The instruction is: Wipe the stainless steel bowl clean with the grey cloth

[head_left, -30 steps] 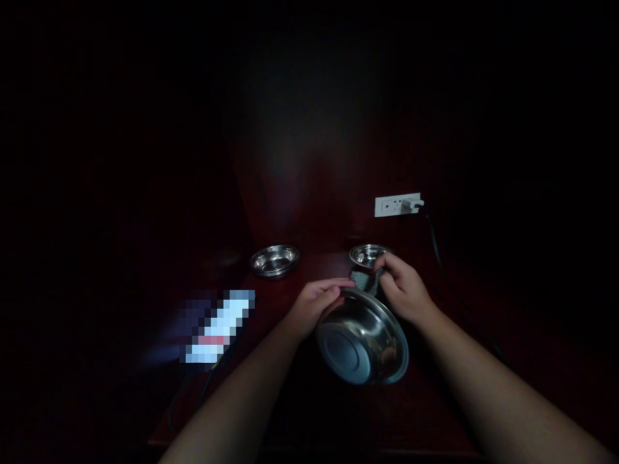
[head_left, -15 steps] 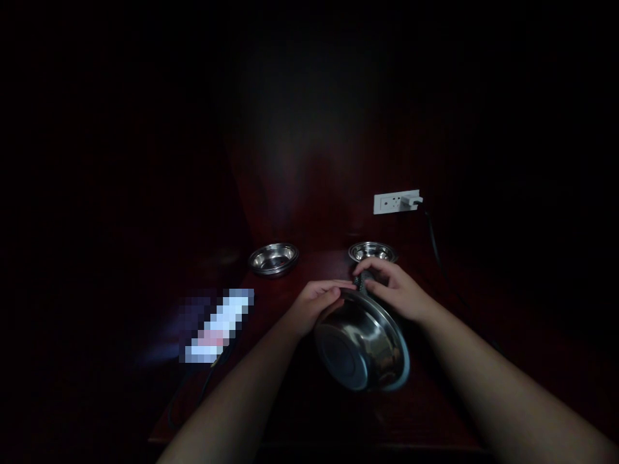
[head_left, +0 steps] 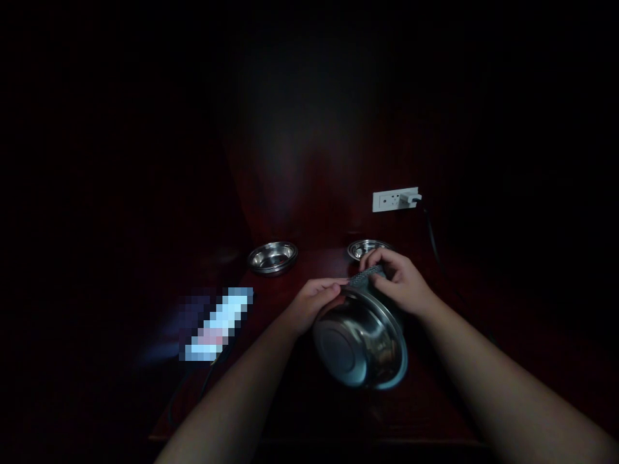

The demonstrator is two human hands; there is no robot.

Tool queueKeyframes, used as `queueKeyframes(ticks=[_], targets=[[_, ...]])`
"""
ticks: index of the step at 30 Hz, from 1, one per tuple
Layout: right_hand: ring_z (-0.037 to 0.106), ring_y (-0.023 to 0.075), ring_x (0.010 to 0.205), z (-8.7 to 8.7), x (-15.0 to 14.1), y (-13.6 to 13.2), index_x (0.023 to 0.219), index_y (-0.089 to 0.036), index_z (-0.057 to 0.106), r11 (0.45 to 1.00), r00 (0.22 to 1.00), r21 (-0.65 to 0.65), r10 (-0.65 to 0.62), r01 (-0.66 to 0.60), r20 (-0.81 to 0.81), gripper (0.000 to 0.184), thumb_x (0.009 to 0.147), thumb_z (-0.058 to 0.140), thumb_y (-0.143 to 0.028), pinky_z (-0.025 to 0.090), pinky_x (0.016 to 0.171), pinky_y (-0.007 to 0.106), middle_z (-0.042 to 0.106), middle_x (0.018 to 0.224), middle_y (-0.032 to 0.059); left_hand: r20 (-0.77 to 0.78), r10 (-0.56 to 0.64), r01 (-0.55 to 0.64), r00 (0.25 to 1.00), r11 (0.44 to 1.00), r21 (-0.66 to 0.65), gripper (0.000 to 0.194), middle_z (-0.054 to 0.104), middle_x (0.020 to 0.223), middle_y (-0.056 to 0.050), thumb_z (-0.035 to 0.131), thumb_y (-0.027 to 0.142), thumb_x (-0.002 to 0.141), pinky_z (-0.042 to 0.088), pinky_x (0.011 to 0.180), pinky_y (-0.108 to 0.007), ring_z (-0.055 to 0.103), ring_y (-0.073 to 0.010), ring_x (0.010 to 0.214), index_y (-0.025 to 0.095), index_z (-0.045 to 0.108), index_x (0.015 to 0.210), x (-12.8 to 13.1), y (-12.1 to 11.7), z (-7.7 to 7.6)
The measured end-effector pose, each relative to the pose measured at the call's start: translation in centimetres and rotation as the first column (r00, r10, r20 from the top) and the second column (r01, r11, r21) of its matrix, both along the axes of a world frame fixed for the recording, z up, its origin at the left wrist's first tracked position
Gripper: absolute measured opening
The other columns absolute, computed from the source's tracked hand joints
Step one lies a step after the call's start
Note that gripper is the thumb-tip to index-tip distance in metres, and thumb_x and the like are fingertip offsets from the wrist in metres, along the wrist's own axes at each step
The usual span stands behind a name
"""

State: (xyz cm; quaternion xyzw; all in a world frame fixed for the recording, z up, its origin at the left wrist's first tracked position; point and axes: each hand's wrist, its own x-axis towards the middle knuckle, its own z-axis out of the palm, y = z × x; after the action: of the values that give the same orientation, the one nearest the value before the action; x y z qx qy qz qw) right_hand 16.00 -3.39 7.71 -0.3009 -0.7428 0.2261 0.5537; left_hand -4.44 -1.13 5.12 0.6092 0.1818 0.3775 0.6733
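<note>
In dim light I hold a steel bowl [head_left: 360,341] tilted on its edge, its underside turned toward me, above a dark red table [head_left: 300,399]. My left hand [head_left: 314,306] grips the bowl's upper left rim with curled fingers. My right hand [head_left: 399,283] is closed on a grey patterned cloth or scrubber [head_left: 367,278] and presses it against the bowl's top rim.
Two more steel bowls stand at the back of the table, one to the left [head_left: 272,257] and one [head_left: 363,248] just behind my right hand. A white wall socket [head_left: 394,200] has a plug and a dark cable hanging down. A blurred bright object [head_left: 215,325] lies at the left.
My right hand with the grey cloth has slid along the top rim of the bowl, and the bowl has tipped slightly more toward me. My left hand kept its grip.
</note>
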Motion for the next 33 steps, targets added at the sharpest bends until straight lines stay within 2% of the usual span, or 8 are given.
queueKeyframes(ticks=[4, 9, 14, 20, 25, 30, 33], targets=[[0.054, 0.0176, 0.077, -0.1, 0.0, -0.1, 0.071, -0.023, 0.038, 0.999, 0.999, -0.034, 0.031, -0.031, -0.014, 0.021, 0.068, 0.052, -0.007, 0.041, 0.071, 0.033, 0.061, 0.085, 0.0028, -0.004, 0.028, -0.028, 1.0, 0.999, -0.018, 0.039, 0.072, 0.102, -0.013, 0.065, 0.038, 0.079, 0.045, 0.088, -0.032, 0.067, -0.022, 0.093, 0.013, 0.069, 0.108, 0.0, 0.0, 0.1], [0.04, 0.0139, 0.064, -0.4, 0.4, 0.0, 0.064, -0.024, 0.03, 0.996, 0.997, 0.028, -0.082, 0.082, 0.015, 0.028, 0.069, 0.053, -0.01, 0.034, 0.059, 0.029, 0.047, 0.07, -0.0015, 0.051, 0.097, -0.093, 0.994, 0.993, -0.07, 0.034, 0.074, 0.095, -0.011, 0.069, 0.036, 0.075, 0.047, 0.084, -0.029, 0.068, -0.0193, 0.086, 0.013, 0.072, 0.1, -0.1, 0.0, 0.4], [0.039, 0.0138, 0.064, -0.3, 0.9, 0.0, 0.065, -0.022, 0.038, 0.982, 0.986, 0.095, -0.165, 0.163, 0.016, 0.022, 0.075, 0.056, -0.016, 0.033, 0.06, 0.029, 0.043, 0.068, -0.0023, 0.085, 0.219, -0.209, 0.972, 0.972, -0.112, 0.035, 0.074, 0.088, -0.009, 0.071, 0.038, 0.072, 0.048, 0.078, -0.027, 0.068, -0.018, 0.08, 0.014, 0.072, 0.096, -0.2, 0.0, 0.8], [0.046, 0.0152, 0.07, -0.1, 1.1, 0.1, 0.068, -0.021, 0.045, 0.945, 0.956, 0.156, -0.293, 0.287, 0.019, 0.018, 0.078, 0.059, -0.016, 0.037, 0.066, 0.03, 0.049, 0.073, -0.0005, 0.126, 0.293, -0.276, 0.948, 0.952, -0.133, 0.034, 0.074, 0.086, -0.008, 0.072, 0.038, 0.07, 0.049, 0.077, -0.025, 0.068, -0.0169, 0.079, 0.015, 0.073, 0.095, -0.2, -0.3, 1.4], [0.049, 0.0149, 0.068, -0.3, 1.1, 0.1, 0.073, -0.022, 0.047, 0.906, 0.919, 0.158, -0.394, 0.393, -0.027, 0.015, 0.079, 0.061, -0.02, 0.038, 0.063, 0.029, 0.051, 0.073, -0.0008, 0.144, 0.318, -0.295, 0.937, 0.942, -0.161, 0.04, 0.074, 0.09, -0.009, 0.072, 0.04, 0.07, 0.05, 0.081, -0.03, 0.068, -0.0206, 0.084, 0.014, 0.072, 0.099, -0.4, -0.3, 1.8], [0.039, 0.013, 0.057, 0.0, 1.0, 0.0, 0.074, -0.023, 0.045, 0.856, 0.855, 0.103, -0.482, 0.506, -0.191, 0.017, 0.082, 0.06, -0.026, 0.032, 0.052, 0.028, 0.042, 0.066, -0.0021, 0.278, 0.259, -0.244, 0.925, 0.966, -0.089, 0.037, 0.065, 0.122, -0.01, 0.066, 0.04, 0.075, 0.044, 0.098, -0.034, 0.06, -0.0252, 0.114, 0.015, 0.07, 0.103, -0.5, -0.2, 1.8], [0.032, 0.0123, 0.051, 0.2, 0.9, 0.1, 0.074, -0.024, 0.042, 0.895, 0.855, 0.007, -0.424, 0.446, -0.298, 0.021, 0.084, 0.059, -0.032, 0.025, 0.047, 0.028, 0.035, 0.062, -0.0035, 0.251, 0.14, -0.123, 0.958, 0.989, -0.08, 0.031, 0.059, 0.131, -0.012, 0.069, 0.037, 0.073, 0.04, 0.103, -0.037, 0.055, -0.0269, 0.12, 0.015, 0.071, 0.095, -0.2, -0.1, 1.1]])
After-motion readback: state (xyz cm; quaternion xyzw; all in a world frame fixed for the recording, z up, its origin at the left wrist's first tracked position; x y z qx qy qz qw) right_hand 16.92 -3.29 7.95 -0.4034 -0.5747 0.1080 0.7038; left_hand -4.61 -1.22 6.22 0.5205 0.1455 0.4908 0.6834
